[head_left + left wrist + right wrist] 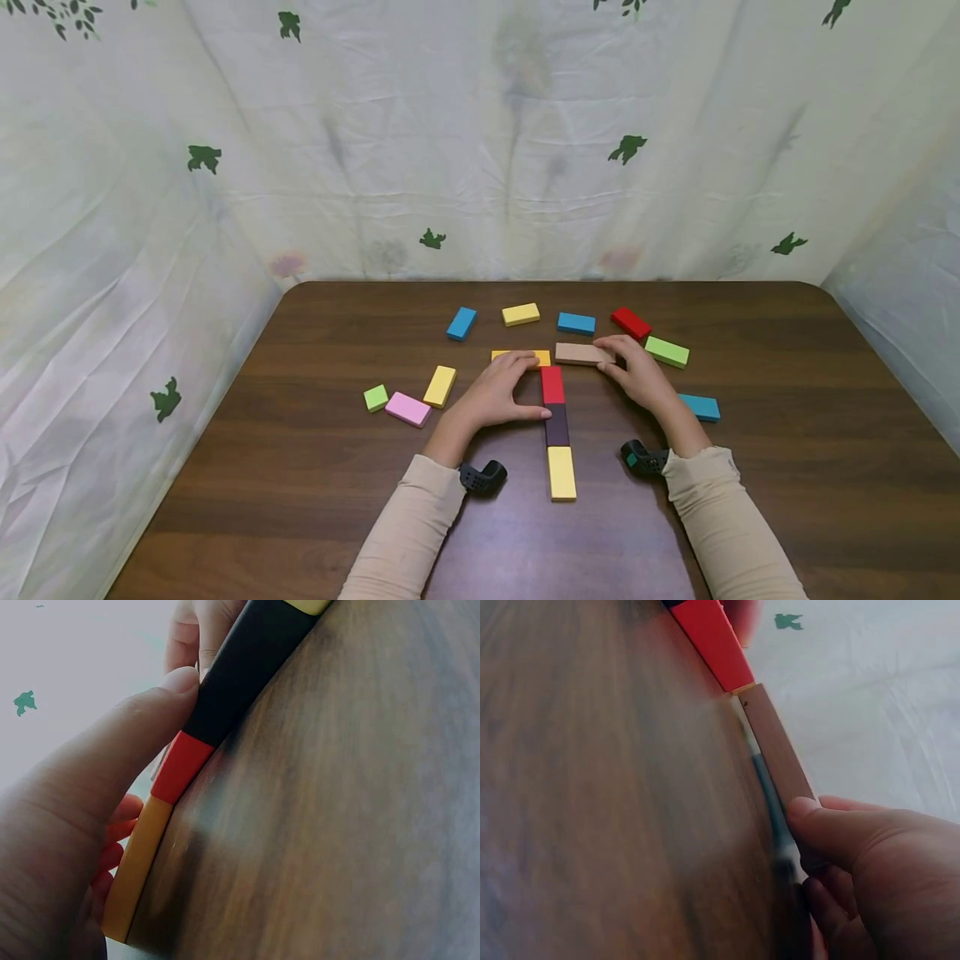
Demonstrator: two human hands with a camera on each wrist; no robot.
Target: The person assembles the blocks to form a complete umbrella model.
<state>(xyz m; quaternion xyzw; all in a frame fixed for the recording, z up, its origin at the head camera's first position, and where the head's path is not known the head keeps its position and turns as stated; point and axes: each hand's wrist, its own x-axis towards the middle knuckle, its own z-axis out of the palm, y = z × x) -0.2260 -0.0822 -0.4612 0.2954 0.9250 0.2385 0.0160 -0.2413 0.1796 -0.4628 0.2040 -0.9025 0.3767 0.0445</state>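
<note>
In the head view a column runs from a red block [552,385] through a dark purple block [557,427] to a yellow block [562,473]. Across its far end lie an orange block [543,358] and, to the right, a tan block [576,354]. My left hand [495,396] has its thumb against the dark block [251,667] and its fingers at the orange block [139,870], partly hidden in the left wrist view. My right hand [643,375] pinches the tan block's right end; the thumb on the tan block [780,754] shows in the right wrist view.
Beyond the hands lie blue [461,323], yellow [521,314], blue [577,323] and red [631,322] blocks. Green [667,352] and blue [701,407] ones are at right; yellow [439,387], pink [408,409] and green [376,397] ones at left. A curtain hangs behind the table.
</note>
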